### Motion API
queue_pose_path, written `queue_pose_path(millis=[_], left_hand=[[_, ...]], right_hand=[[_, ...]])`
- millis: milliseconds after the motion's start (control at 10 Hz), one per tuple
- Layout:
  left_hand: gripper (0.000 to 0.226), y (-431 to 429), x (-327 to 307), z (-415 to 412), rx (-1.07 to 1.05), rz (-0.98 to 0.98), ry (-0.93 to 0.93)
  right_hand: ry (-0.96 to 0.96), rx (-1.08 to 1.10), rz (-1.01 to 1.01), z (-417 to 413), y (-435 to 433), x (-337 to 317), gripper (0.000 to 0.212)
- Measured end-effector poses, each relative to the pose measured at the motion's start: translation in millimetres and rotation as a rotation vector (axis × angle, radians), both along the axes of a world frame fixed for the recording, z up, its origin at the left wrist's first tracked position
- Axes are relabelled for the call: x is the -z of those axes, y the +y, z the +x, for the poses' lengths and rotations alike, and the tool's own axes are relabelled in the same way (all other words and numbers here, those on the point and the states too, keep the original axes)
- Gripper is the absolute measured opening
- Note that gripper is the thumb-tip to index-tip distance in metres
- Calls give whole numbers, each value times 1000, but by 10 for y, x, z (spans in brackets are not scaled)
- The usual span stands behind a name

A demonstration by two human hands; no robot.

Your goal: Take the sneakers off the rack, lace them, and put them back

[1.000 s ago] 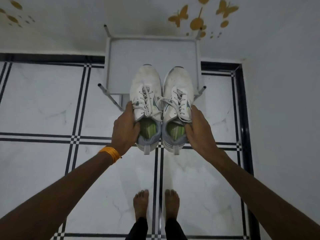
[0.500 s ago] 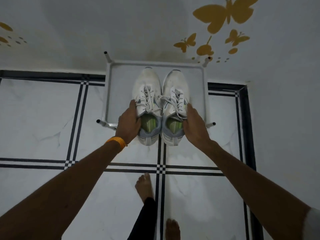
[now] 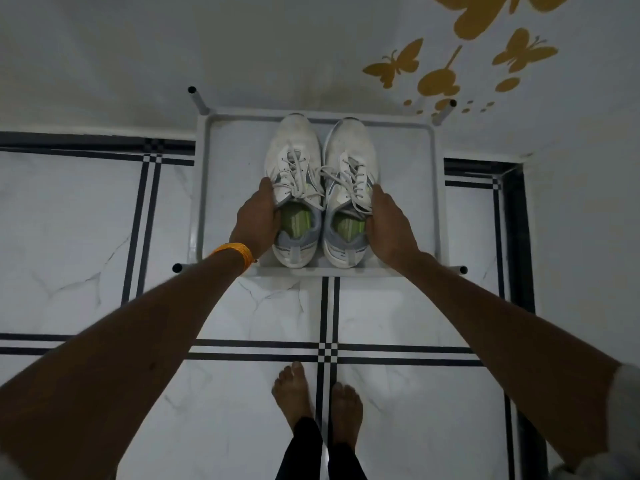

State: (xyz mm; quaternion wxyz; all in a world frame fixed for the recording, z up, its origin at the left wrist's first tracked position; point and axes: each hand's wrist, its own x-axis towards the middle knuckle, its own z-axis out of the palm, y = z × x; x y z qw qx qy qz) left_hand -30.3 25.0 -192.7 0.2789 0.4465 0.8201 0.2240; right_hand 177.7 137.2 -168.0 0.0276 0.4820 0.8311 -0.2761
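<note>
From the head camera, looking steeply down, two white sneakers sit side by side on the top shelf of a pale metal rack (image 3: 204,188) that stands against the wall, their toes pointing toward the wall and their heels near the rack's front rail. The left sneaker (image 3: 294,168) and the right sneaker (image 3: 351,171) touch along their inner sides, and both show grey heel collars, green insoles and white laces threaded across the tongues. The left hand (image 3: 258,221), with an orange band (image 3: 235,252) at the wrist, has its grip closed on the outer side of the left sneaker at the collar. The right hand (image 3: 389,226) grips the outer side of the right sneaker likewise, thumb at the collar edge. Whether the soles rest fully on the shelf is hard to judge in the dim light. Two bare feet (image 3: 294,393) stand on the white marble floor (image 3: 86,237) crossed by black lines. Yellow butterfly decals (image 3: 394,65) dot the wall.
</note>
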Motion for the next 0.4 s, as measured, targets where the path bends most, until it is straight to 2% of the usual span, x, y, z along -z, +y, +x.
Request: queue_pose_path(millis=[200,300,400], left_hand=[[51,9,-112,-24,11,-37,-72],[53,-64,-303,-10,77,-68,129],[53,-30,-669,27,108,-9,379]], right_hand=[[-1,-27,-105,14,49,-9,59],[-20,-27,-141,2,15,-214,68],[-25,12,-68,16,36,-655,70]])
